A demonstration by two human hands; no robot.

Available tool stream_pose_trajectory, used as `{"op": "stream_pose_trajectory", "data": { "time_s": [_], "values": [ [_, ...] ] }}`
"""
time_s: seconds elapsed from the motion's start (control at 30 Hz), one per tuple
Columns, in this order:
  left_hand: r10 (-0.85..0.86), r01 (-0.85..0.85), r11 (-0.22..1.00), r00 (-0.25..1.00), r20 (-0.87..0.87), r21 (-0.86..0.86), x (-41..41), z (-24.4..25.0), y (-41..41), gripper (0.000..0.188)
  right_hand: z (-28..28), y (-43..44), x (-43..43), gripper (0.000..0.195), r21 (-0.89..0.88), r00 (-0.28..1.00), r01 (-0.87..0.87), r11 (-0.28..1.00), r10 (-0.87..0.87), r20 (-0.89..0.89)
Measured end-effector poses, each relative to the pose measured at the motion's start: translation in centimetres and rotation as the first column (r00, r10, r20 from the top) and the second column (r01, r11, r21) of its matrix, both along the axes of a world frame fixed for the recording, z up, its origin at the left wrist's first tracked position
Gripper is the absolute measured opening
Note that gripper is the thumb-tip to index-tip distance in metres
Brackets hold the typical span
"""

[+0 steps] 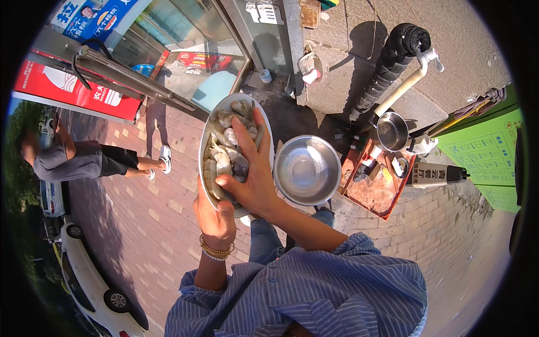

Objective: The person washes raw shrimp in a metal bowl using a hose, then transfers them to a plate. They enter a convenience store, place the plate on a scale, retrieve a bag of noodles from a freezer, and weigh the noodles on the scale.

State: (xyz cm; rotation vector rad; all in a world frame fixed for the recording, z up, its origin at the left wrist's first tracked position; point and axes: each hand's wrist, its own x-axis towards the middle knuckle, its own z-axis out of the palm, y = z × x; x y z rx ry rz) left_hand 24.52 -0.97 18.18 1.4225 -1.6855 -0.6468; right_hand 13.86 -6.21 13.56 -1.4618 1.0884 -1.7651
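Observation:
My left hand [217,221], with beaded bracelets on its wrist, grips the near rim of a light-coloured bowl [203,168]. Raw shrimp [223,162] fill the bowl, which is tilted. My right hand [254,172] lies spread over the shrimp, fingers towards the far rim and thumb on the shrimp; whether it grasps any cannot be told. Just right of the bowl is a round stainless steel basin [307,170], its inside bare and shiny, touched by neither hand.
An outdoor tap [428,57] on a wrapped pipe stands at the upper right, above a small metal pot [392,131]. Beside it lies a red tray [374,202] with odds and ends. A glass door [189,50] is at upper left. A person [88,160] and a white car [90,282] are left.

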Motion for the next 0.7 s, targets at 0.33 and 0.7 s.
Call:
{"op": "stream_pose_trajectory", "data": {
  "time_s": [0.33,0.7],
  "values": [
    [0.515,-0.521,0.853,0.847,0.136,0.017,31.7,-0.2,7.0,0.077,-2.6,3.8,37.1,0.079,0.028,0.835,-0.536,0.844,0.525,0.164],
    [0.915,-0.949,0.315,0.31,0.259,0.023,51.5,1.2,12.6,0.07,-2.2,10.0,63.2,0.071,0.199,0.268,-0.955,0.221,0.93,0.252]
  ]
}}
